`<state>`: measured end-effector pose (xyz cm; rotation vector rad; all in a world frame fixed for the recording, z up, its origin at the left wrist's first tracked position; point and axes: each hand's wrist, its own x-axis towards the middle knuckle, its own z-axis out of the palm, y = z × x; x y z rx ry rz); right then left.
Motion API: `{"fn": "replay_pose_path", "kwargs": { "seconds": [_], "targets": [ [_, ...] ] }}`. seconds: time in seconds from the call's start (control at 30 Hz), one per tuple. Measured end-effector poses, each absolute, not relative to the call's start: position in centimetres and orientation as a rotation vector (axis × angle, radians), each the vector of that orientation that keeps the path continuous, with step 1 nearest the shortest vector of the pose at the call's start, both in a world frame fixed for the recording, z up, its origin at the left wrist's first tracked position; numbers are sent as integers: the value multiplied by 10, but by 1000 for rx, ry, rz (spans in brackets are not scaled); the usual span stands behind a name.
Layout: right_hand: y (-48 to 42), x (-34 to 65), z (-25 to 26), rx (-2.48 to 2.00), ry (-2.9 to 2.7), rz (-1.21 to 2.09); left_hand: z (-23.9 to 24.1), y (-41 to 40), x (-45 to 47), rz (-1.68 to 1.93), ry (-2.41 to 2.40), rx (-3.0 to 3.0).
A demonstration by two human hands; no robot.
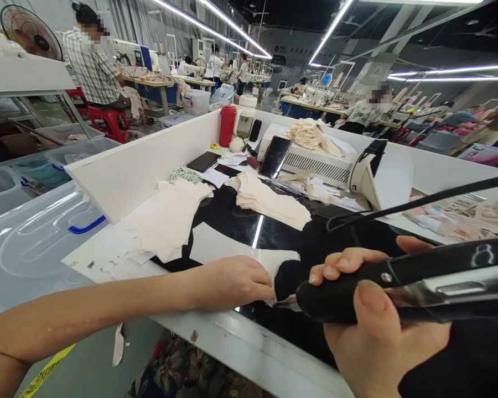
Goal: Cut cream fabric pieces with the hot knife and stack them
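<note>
1. On the black tabletop (pixel 218 210), near its front edge, a pale flat piece (pixel 219 243) lies spread, its narrow end toward the right.
2. Left hand (pixel 232 282): fingers drawn together, holding the piece's near right end and covering part of it.
3. Right hand (pixel 377 331): fingers wrapped round a black tool (pixel 340 301), thumb on its near side; the tool's tip is just beside the left fingertips. Tool and hand block the view of the table's right part.
4. Just beyond the piece: a cream cloth stack (pixel 269 202); to its left, a cream cloth pile (pixel 166 218).
5. Farther back: a flat phone (pixel 203 161), a propped phone (pixel 276 156) leaning on a vented white box (pixel 315 166), and a red bottle (pixel 228 126).
6. At right, a black cable (pixel 440 199) crosses before a white cone-shaped object (pixel 392 177).
</note>
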<state>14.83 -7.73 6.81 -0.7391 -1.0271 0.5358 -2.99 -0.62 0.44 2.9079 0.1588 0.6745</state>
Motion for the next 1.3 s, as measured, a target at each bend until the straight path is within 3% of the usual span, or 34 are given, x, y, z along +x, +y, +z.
{"fn": "replay_pose_path", "kwargs": {
  "seconds": [0.5,1.3],
  "targets": [
    [-77,147,71,-757,-994,526,11,-9,-33,680,6,3295],
    [-77,148,65,-757,-989,529,5,-8,-38,664,0,3286]
  ]
}}
